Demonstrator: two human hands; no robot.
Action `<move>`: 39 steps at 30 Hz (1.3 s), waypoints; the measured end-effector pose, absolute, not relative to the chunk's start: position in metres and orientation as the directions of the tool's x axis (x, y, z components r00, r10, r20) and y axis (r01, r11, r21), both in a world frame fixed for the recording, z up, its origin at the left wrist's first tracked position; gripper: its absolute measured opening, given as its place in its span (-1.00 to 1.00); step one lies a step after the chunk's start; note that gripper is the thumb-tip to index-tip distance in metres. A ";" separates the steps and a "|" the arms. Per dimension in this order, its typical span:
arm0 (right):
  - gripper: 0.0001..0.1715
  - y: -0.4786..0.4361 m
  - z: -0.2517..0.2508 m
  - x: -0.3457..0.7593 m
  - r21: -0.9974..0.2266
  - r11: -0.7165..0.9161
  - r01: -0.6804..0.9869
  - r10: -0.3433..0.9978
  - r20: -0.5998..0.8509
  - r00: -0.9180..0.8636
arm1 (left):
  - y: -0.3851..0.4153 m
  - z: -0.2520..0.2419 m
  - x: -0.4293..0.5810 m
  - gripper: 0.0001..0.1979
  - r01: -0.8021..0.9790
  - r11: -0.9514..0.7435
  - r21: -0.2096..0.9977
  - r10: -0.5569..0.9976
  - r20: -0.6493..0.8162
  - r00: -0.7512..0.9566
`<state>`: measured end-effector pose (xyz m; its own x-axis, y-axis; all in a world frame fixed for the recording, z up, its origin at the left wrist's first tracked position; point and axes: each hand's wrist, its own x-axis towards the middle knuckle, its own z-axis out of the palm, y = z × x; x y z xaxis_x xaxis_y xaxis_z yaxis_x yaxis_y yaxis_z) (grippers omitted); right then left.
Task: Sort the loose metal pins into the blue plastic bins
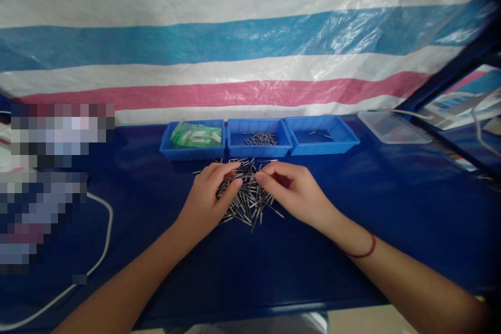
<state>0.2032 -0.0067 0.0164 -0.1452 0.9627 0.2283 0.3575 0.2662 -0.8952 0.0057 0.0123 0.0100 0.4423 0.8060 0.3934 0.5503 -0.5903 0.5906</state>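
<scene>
Left of centre, the left hand (211, 193) is curving, thumb and fingers parted, over the metal pins (248, 197), which are lying mid-frame between both hands. Right of centre, whether the right hand (291, 188) is pinching one, I cannot tell.

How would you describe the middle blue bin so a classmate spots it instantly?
At the far side of the dark blue table stand three blue bins. The middle bin holds a heap of metal pins; the left bin has a green bag, the right bin only a few pins.
</scene>
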 end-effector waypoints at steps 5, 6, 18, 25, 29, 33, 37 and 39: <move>-0.70 0.021 0.017 0.236 -0.988 0.026 -0.154 0.958 -0.019 0.287 | 0.011 0.010 0.006 -0.74 0.571 -0.623 0.534 0.780 0.381 0.496; -0.71 0.026 0.018 0.243 -0.968 0.020 -0.251 0.942 -0.066 0.330 | 0.011 0.009 0.006 -0.77 0.568 -0.641 0.516 0.766 0.380 0.519; -0.79 0.023 0.013 0.230 -0.977 -0.037 -0.209 0.986 -0.070 0.154 | 0.005 -0.003 0.013 -0.78 0.584 -0.775 0.243 0.632 0.276 0.724; -0.84 0.016 0.012 0.218 -0.991 0.056 0.122 0.998 0.054 -0.022 | 0.003 -0.003 0.017 -0.84 0.612 -0.750 0.252 0.661 0.318 0.679; -0.84 0.014 0.011 0.215 -0.971 0.096 0.218 0.986 0.063 -0.157 | 0.005 0.002 0.016 -0.84 0.612 -0.652 0.448 0.758 0.388 0.524; -0.81 0.006 0.009 0.208 -0.962 0.165 0.218 0.961 0.107 -0.255 | 0.004 0.006 0.016 -0.88 0.566 -0.598 0.567 0.800 0.376 0.468; -0.78 -0.001 0.008 0.202 -0.977 0.160 0.143 0.958 0.119 -0.263 | 0.002 0.003 0.017 -0.90 0.529 -0.581 0.619 0.808 0.363 0.464; -0.78 -0.003 0.009 0.201 -0.980 0.157 0.123 0.962 0.124 -0.243 | 0.001 0.001 0.018 -0.89 0.511 -0.571 0.643 0.812 0.352 0.465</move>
<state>0.2010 -0.0029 0.0091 -0.2434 0.9620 0.1237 0.1235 0.1573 -0.9798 0.0178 0.0014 0.0014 0.4652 0.8123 0.3518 0.5109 -0.5710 0.6426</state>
